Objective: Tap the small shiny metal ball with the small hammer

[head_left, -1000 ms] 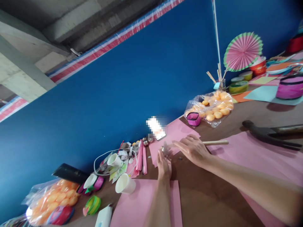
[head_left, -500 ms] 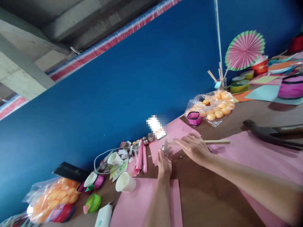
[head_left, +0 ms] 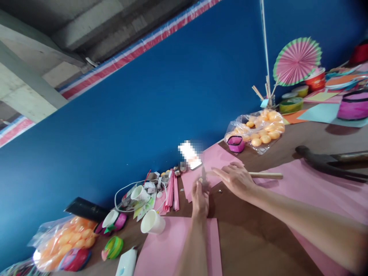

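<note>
Close to the middle of the view, my left hand [head_left: 200, 201] is closed, pinching a small shiny metal piece [head_left: 201, 179] whose exact kind I cannot make out. My right hand [head_left: 236, 181] is wrapped round the pale wooden handle of a small hammer [head_left: 267, 175]. The handle sticks out on both sides of the fist. Its dark head, somewhat blurred, stands upright right at the metal piece and partly covers it. A tiny metal bit [head_left: 220, 191] lies on the brown tabletop between the two hands.
Pink paper sheets [head_left: 172, 245] lie around my hands. A claw hammer [head_left: 319, 161] rests at the right. Paper cups [head_left: 152, 222], pink strips [head_left: 171, 191] and a lit phone [head_left: 189, 155] are to the left and behind. Bags of orange balls [head_left: 267, 130] stand by the blue wall [head_left: 129, 115].
The hammer's handle has shifted slightly to the right, and its head looks less smeared now. My left fingertips have turned a little on the metal piece. Other things have stayed put.
</note>
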{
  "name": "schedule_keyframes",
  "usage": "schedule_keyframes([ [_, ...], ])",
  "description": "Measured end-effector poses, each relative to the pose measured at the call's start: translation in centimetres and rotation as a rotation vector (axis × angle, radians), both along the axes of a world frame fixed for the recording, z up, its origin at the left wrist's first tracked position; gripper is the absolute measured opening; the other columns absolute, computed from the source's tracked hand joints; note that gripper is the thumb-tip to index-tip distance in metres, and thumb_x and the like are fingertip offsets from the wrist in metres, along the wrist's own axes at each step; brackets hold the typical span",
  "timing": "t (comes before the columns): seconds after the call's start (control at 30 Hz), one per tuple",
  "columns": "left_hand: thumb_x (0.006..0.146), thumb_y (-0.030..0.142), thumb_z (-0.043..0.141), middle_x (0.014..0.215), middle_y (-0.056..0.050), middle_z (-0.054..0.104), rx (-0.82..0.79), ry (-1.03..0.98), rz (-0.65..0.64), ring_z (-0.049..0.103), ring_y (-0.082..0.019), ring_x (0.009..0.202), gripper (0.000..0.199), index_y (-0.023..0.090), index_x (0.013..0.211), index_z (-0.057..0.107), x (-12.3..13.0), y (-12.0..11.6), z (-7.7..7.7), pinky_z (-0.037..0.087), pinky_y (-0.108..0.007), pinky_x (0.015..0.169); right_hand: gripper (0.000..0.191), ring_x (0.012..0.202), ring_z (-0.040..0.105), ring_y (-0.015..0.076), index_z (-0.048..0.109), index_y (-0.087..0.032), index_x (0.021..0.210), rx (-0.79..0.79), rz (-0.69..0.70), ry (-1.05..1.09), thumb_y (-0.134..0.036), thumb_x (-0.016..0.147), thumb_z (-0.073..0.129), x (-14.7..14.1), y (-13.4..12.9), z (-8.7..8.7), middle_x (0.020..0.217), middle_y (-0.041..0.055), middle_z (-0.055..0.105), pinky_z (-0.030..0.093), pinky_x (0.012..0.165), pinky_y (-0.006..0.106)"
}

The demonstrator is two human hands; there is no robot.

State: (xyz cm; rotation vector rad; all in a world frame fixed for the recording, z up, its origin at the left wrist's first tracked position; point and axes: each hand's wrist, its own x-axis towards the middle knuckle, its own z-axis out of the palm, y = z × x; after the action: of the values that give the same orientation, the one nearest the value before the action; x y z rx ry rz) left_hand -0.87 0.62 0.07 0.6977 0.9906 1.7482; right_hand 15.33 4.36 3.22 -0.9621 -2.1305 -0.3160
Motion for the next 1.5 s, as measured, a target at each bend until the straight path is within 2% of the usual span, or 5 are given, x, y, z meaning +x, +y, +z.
schedule_keyframes([
  [0.23, 0.074, 0.031, 0.060, 0.091, -0.006, 0.064, 0.023, -0.022, -0.039, 0.059, -0.012, 0.076, 0.033, 0.019, 0.105, 0.058, 0.06, -0.06, 0.10, 0.044, -0.028, 0.073, 0.029, 0.067, 0.052, 0.0138, 0.056, -0.023, 0.111, -0.009, -0.015, 0.028, -0.018, 0.086, 0.042, 0.14, -0.02, 0.37, 0.067, 0.0022, 0.060, 0.028, 0.079, 0.031],
  [0.8, 0.071, 0.028, 0.062, 0.080, -0.003, 0.061, 0.075, 0.065, -0.037, 0.055, -0.009, 0.070, 0.021, 0.017, 0.089, 0.064, 0.44, -0.19, 0.50, 0.041, -0.026, 0.073, 0.030, 0.071, 0.054, 0.0149, 0.056, -0.023, 0.112, -0.024, -0.001, 0.056, -0.015, 0.085, 0.044, 0.12, -0.31, 0.58, 0.072, 0.0032, 0.062, 0.031, 0.078, 0.030],
  [1.0, 0.070, 0.028, 0.064, 0.084, -0.004, 0.062, 0.031, 0.130, -0.092, 0.057, -0.013, 0.080, 0.022, 0.016, 0.088, 0.063, 0.71, -0.38, 0.59, 0.041, -0.029, 0.082, 0.030, 0.070, 0.053, 0.0157, 0.056, -0.024, 0.110, -0.053, 0.013, -0.004, -0.015, 0.083, 0.046, 0.01, -0.44, 0.47, 0.068, 0.0015, 0.061, 0.031, 0.077, 0.031],
  [1.33, 0.069, 0.031, 0.065, 0.079, -0.004, 0.063, -0.049, 0.302, -0.014, 0.057, -0.011, 0.070, 0.027, 0.016, 0.091, 0.061, 0.73, -0.28, 0.30, 0.043, -0.025, 0.069, 0.032, 0.067, 0.051, 0.0147, 0.055, -0.024, 0.112, -0.053, 0.033, -0.026, -0.014, 0.083, 0.047, -0.03, -0.53, 0.53, 0.065, 0.0019, 0.059, 0.030, 0.074, 0.029],
  [1.5, 0.066, 0.030, 0.067, 0.077, -0.003, 0.064, -0.052, 0.271, -0.016, 0.058, -0.012, 0.070, 0.029, 0.017, 0.092, 0.062, 0.84, -0.26, 0.27, 0.044, -0.025, 0.070, 0.030, 0.066, 0.051, 0.0141, 0.055, -0.024, 0.111, -0.067, 0.051, -0.042, -0.015, 0.083, 0.047, -0.27, -0.65, 0.33, 0.068, 0.0020, 0.059, 0.030, 0.073, 0.029],
])
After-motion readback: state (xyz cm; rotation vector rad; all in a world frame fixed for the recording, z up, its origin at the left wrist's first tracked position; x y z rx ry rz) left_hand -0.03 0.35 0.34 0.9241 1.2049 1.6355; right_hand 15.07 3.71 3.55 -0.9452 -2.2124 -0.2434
